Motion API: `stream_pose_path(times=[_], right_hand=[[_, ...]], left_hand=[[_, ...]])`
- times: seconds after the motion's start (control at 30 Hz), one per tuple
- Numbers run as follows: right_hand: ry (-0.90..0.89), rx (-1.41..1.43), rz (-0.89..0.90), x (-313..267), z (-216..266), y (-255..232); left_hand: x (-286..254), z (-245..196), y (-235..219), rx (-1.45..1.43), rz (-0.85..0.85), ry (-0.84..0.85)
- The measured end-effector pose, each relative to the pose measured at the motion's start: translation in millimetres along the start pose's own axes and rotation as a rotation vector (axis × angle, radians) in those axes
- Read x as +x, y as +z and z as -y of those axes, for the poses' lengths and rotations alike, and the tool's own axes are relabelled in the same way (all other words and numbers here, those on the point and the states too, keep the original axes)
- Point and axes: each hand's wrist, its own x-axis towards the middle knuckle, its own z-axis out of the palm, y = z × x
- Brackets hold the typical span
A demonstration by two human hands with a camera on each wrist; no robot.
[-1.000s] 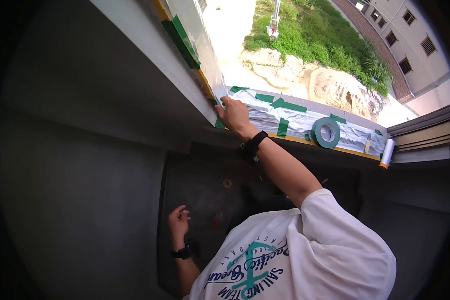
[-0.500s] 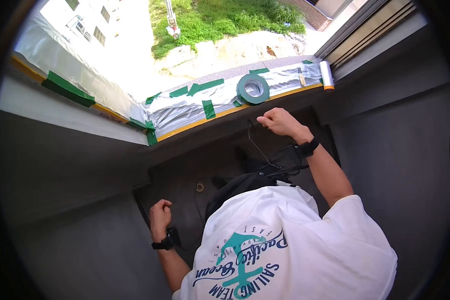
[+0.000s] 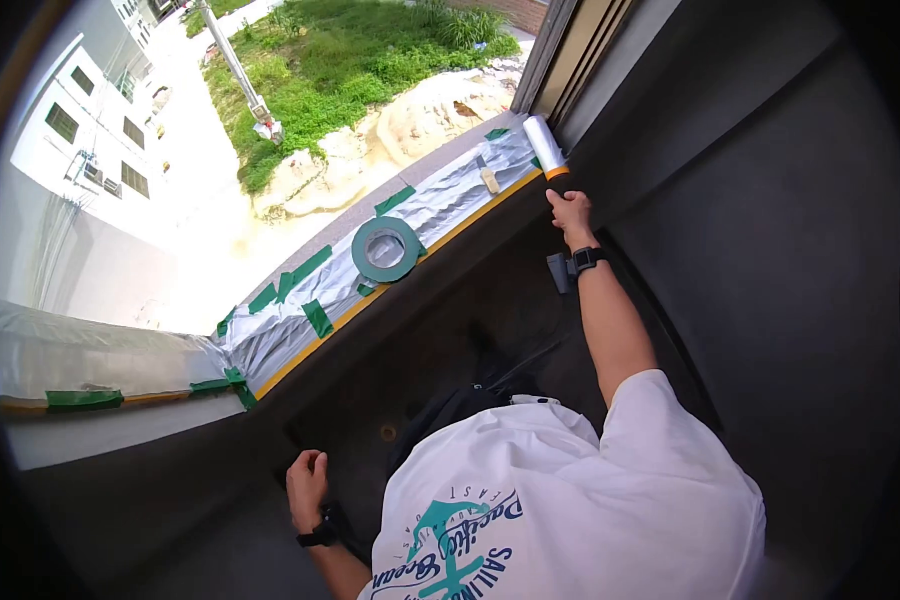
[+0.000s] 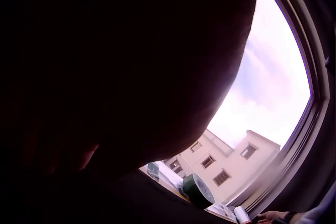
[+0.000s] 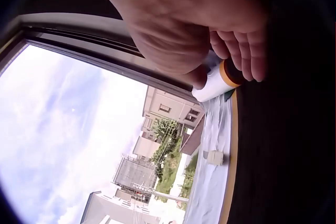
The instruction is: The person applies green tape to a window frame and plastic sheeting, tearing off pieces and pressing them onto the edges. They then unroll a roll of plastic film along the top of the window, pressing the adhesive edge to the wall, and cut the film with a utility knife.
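At the sill's far right end, a roll of clear film with an orange band [image 3: 544,148] [image 5: 212,86] stands against the window frame. My right hand [image 3: 572,215] [image 5: 184,19] is at its dark lower end, fingers [image 5: 255,56] extended, thumb beside the white part; whether it bears weight I cannot tell. My left hand [image 3: 307,490] hangs low, holding nothing, its fingers loosely bent; the left wrist view is mostly dark. Silvery film [image 3: 450,205] [image 5: 207,182] covers the sill, fixed with green and yellow tape. A large green tape roll [image 3: 398,232] [image 4: 198,191] lies on it.
A small scraper-like tool [image 3: 489,181] [image 5: 214,157] lies on the film near the roll. Film with green tape [image 3: 85,399] runs along the left side. A small tape ring [image 3: 388,432] is on the dark floor. Outside are grass and buildings.
My right hand has left the sill's left corner and moved right to the film roll. The head view has turned rightward. My left hand still hangs low.
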Motion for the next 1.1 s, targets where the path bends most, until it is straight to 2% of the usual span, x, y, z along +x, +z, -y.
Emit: stream_pose_path(times=[0.03, 0.13, 0.2, 0.27, 0.3, 0.57, 0.67, 0.77, 0.9, 0.97, 1.07, 1.1], right_hand=[[-0.042, -0.076, -0.053, 43, -33, 10], [-0.005, -0.038, -0.084, 63, -28, 14], [0.01, -0.04, -0.057, 84, -31, 20], [-0.042, -0.057, 0.041, 98, -37, 26], [-0.079, -0.011, 0.053, 101, -39, 29], [-0.047, 0.369, 0.131, 109, -45, 36], [-0.045, 0.407, 0.174, 109, -42, 31], [-0.063, 0.412, 0.185, 124, -66, 45], [-0.055, 0.537, 0.221, 124, -56, 29], [-0.077, 0.626, 0.331, 124, -48, 19], [-0.157, 0.601, 0.405, 108, -23, -8], [-0.172, 0.604, 0.408, 104, -13, -19]], left_hand=[[1, -5, 6, 0.011, -0.013, 0.014], [0, -40, 20, 0.036, -0.022, 0.022], [-2, -75, 27, 0.068, -0.032, 0.018], [-2, -111, 33, 0.049, 0.03, -0.033], [0, -122, 37, 0.082, 0.033, -0.022], [11, -224, 60, 0.134, 0.001, 0.046], [16, -251, 64, 0.147, 0.023, 0.07], [24, -268, 65, 0.177, 0.051, 0.124], [44, -294, 59, 0.246, 0.081, 0.241], [53, -309, 56, 0.243, 0.097, 0.277], [63, -328, 51, 0.225, 0.106, 0.353], [63, -336, 49, 0.208, 0.123, 0.425]])
